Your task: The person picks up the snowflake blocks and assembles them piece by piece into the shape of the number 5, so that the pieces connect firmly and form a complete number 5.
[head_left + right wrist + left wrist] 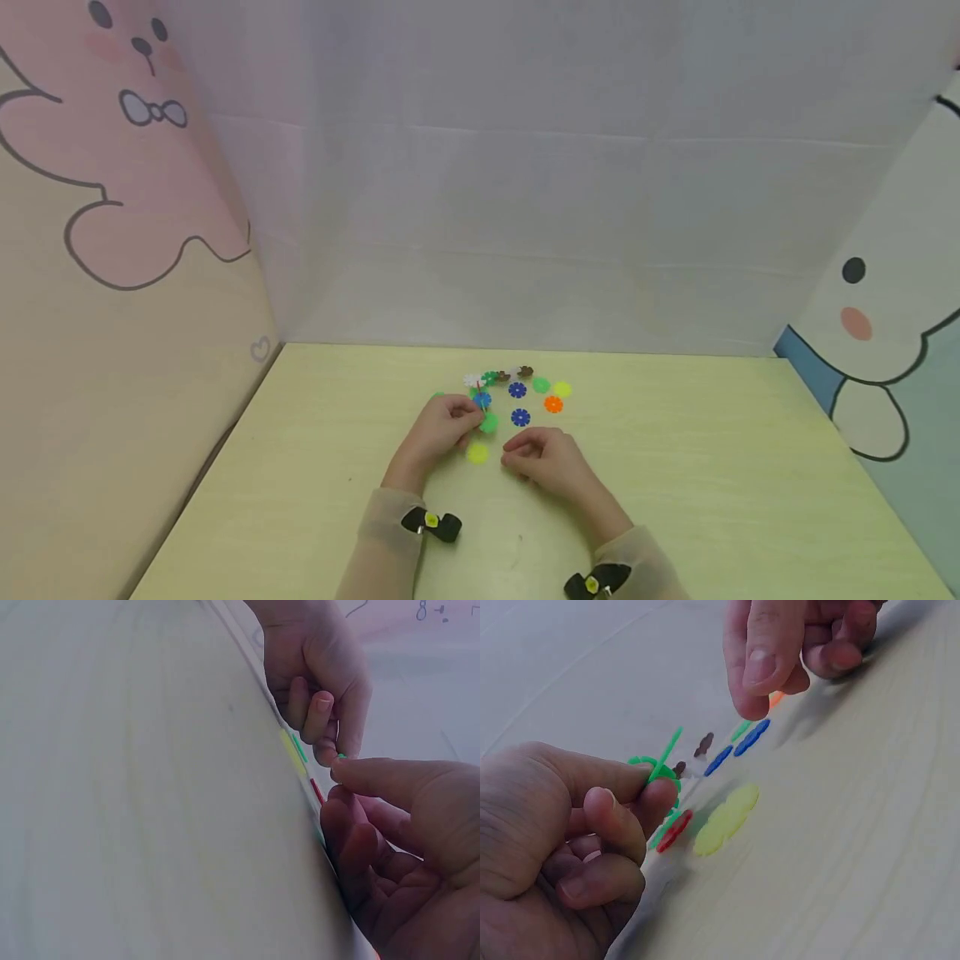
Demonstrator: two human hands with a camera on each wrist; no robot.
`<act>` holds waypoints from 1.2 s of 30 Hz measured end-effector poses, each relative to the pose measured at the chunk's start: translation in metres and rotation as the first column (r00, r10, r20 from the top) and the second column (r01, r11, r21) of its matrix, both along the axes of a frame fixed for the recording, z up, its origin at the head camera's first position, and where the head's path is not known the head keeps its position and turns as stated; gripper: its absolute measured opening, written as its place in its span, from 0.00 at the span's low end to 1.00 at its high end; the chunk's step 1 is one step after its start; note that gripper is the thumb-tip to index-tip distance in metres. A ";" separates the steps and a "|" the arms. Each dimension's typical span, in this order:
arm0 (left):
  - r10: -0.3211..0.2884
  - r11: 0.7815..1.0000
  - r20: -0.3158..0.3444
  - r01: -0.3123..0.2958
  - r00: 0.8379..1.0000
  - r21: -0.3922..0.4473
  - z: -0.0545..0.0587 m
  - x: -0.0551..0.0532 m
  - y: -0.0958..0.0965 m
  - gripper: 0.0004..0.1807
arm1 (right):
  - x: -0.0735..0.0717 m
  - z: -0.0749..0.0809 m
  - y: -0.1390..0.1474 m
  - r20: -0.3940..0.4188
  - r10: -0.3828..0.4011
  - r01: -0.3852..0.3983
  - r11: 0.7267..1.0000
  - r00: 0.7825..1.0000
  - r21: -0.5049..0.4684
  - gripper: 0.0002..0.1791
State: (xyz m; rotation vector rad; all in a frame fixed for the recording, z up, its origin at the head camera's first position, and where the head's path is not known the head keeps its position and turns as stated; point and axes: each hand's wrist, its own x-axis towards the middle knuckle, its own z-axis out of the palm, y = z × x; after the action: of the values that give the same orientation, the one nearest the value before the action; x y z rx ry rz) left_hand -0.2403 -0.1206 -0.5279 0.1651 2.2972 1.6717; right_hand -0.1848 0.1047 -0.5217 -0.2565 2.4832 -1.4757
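Note:
My left hand [442, 425] pinches green notched plastic discs [660, 766] between thumb and index finger. One of them stands edge-on across another in the left wrist view. My right hand [551, 462] is to the right, with its fingers loosely bent and nothing showing between them. A yellow disc [477, 452] lies on the table between the hands. Beside it in the left wrist view is a red disc [675, 831]. Just past the left fingertips, a blue disc [482, 400] overlaps a thin red edge in the head view.
Farther back on the pale table [712, 467] lie two dark blue discs [521, 417], an orange disc [553, 404], a light green disc [542, 385], another yellow disc [562, 389], brown discs [526, 372] and a white disc [474, 380]. A pale curtain [525, 208] hangs behind.

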 end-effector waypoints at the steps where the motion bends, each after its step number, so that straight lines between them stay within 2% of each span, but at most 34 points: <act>1: 0.004 1.000 0.002 -0.004 1.000 -0.008 0.000 -0.001 -0.003 0.08 | 0.000 0.000 -0.002 -0.018 0.025 -0.024 1.000 1.000 0.018 0.12; 4: 0.009 1.000 0.002 -0.008 1.000 -0.029 -0.002 -0.001 -0.009 0.07 | 0.001 -0.001 -0.009 -0.053 0.083 -0.079 0.995 0.995 0.065 0.13; 7: -0.005 0.999 0.001 0.005 1.000 -0.035 -0.003 -0.002 -0.011 0.08 | 0.001 -0.002 -0.015 -0.071 0.103 -0.095 0.990 0.992 0.103 0.16; 14: -0.027 0.999 0.014 0.027 1.000 -0.018 -0.003 -0.003 -0.008 0.07 | 0.000 0.000 -0.027 -0.085 0.058 -0.040 0.979 0.995 0.199 0.21; 25: -0.054 0.999 -0.008 0.054 0.999 -0.010 -0.007 -0.005 -0.001 0.07 | 0.004 0.008 -0.020 -0.022 0.008 -0.003 0.980 1.000 0.197 0.15; 29: -0.058 0.998 -0.007 0.058 0.998 0.002 -0.009 -0.005 0.003 0.07 | 0.005 0.007 -0.007 0.033 -0.021 0.016 0.991 0.999 0.131 0.12; 32: -0.075 0.997 -0.002 0.075 0.997 0.008 -0.009 -0.002 0.008 0.07 | 0.004 0.004 0.006 0.087 -0.024 0.022 0.999 0.996 0.022 0.12; 36: -0.132 0.991 -0.018 0.132 0.991 0.000 -0.010 0.000 0.017 0.07 | 0.000 0.004 0.028 0.151 -0.042 0.060 0.991 0.988 -0.118 0.14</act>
State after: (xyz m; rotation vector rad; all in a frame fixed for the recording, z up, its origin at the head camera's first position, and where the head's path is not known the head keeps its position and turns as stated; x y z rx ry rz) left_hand -0.2403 -0.1037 -0.5381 0.3264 2.2448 1.6117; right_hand -0.1846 0.1330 -0.5181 -0.1011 2.3026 -1.6079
